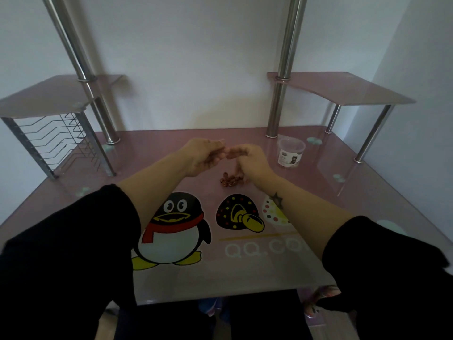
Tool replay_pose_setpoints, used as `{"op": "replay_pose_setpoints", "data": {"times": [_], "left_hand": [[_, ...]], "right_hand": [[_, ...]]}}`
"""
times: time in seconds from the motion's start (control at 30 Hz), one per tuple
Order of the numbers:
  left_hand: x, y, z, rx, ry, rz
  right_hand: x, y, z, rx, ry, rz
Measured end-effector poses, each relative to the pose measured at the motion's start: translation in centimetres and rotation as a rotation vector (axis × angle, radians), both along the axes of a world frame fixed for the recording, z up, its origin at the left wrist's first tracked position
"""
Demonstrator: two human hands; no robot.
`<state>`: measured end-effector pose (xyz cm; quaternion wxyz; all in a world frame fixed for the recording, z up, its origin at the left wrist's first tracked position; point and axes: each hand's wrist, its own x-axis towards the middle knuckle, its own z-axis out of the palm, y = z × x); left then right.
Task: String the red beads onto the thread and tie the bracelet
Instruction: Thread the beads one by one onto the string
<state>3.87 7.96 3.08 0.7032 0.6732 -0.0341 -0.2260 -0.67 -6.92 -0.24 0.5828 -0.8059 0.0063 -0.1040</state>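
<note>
Several red beads [228, 182] lie in a small heap on the pink glass table [318, 192], just below my hands. My left hand [203, 157] and my right hand [247, 160] are raised above the heap with their fingertips meeting. Both pinch something small between them; the thread is too thin to make out. A few reddish beads seem to hang under my right hand, partly hidden by its fingers.
A clear plastic cup [290, 152] with a label stands to the right of my hands. Chrome posts [277, 111] rise at the back left and right, carrying raised pink shelves. A wire rack [58, 141] sits under the left shelf.
</note>
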Motion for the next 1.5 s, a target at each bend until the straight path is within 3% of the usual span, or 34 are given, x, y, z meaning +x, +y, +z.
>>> {"op": "replay_pose_setpoints", "data": {"times": [0.13, 0.4, 0.5, 0.67, 0.83, 1.3, 1.5], "left_hand": [[0.1, -0.7, 0.0, 0.034, -0.048, 0.029], [0.5, -1.5, -1.3, 0.182, -0.2, 0.041], [0.9, -1.8, -2.2, 0.396, -0.384, 0.013], [0.8, -3.3, -2.9, 0.819, -0.72, -0.23], [0.7, -4.6, -3.0, 0.981, -0.859, -0.323], [0.5, -3.5, -3.4, 1.066, -0.746, -0.387], [0.2, -1.5, -3.1, 0.918, -0.568, -0.299]], "right_hand": [[-0.1, -0.5, 0.5, 0.204, 0.042, 0.053], [-0.5, -1.7, -0.2, 0.12, 0.052, -0.039], [-0.6, -2.3, -0.3, 0.073, 0.069, -0.081], [-1.0, -2.7, -0.5, 0.064, 0.114, -0.076], [-1.5, -2.8, -1.0, -0.016, 0.123, -0.065], [-0.9, -2.8, -1.1, -0.081, 0.146, -0.08], [-0.3, -1.4, -1.2, -0.074, 0.134, -0.047]]}}
